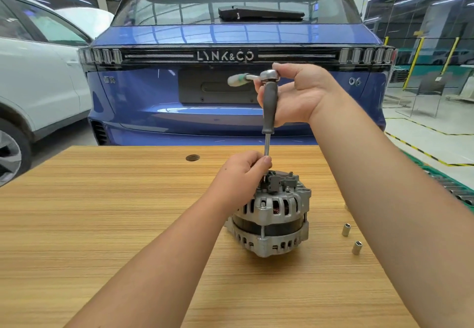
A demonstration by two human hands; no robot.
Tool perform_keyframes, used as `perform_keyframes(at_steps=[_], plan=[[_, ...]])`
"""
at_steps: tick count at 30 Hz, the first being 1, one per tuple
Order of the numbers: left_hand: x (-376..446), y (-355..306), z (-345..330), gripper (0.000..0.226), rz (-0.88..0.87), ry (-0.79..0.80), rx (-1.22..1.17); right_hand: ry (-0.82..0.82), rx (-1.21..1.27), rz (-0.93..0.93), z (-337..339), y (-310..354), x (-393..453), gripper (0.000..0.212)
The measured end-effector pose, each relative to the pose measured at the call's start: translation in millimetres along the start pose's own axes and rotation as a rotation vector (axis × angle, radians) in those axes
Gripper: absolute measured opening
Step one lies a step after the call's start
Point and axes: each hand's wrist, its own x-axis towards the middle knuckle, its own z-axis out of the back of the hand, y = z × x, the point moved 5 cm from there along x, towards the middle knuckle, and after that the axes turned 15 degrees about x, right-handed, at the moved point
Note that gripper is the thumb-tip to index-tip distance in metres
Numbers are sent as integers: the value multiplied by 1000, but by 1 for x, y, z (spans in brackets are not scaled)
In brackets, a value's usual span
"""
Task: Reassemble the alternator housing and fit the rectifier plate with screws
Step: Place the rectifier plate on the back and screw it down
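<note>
right hand [295,94] is up high, fingers curled round the top of a grey-handled driver [269,107] with a ratchet [266,75] sitting on its end, the ratchet's handle sticking out to the left and a bit blurry. the driver stands pretty much upright, its thin metal shaft running straight down to the top of the alternator [273,215]. left hand [243,176] is down low, fingers and thumb pinching the lower end of that shaft right where it meets the top of the unit, next to the dark plastic bits and studs up there. can't make out the screw itself, the fingers cover it.

the alternator sits on the wooden desk [102,225], right of the middle, silver slotted housing with copper windings showing through the vents and a dark band round its middle. two small metal sockets [351,238] stand on the desk off to its right, near each other but not touching. there's a small round hole [192,158] in the desk near the far edge.

behind the desk is the back of a blue car [230,71] badged lynk & co, and a white car [38,76] on the left.
</note>
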Motion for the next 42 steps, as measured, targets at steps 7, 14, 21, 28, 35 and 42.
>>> perform_keyframes(at_steps=[7,14,21,28,35,42], plan=[[1,6,-3,6,48,18,-199,-40,25,70,8,6,-2,36],[11,6,3,14,11,96,-179,34,3,1,8,3,3,36],[15,7,-4,27,-23,108,-142,78,47,164,4,-1,14,20],[17,9,-5,31,11,141,-83,29,-720,1117,2,2,4,29],[14,7,-4,35,36,174,-119,224,-1264,1028,-13,-6,-6,21],[12,4,-3,36,56,158,-135,229,-1488,845,-22,3,-7,51]])
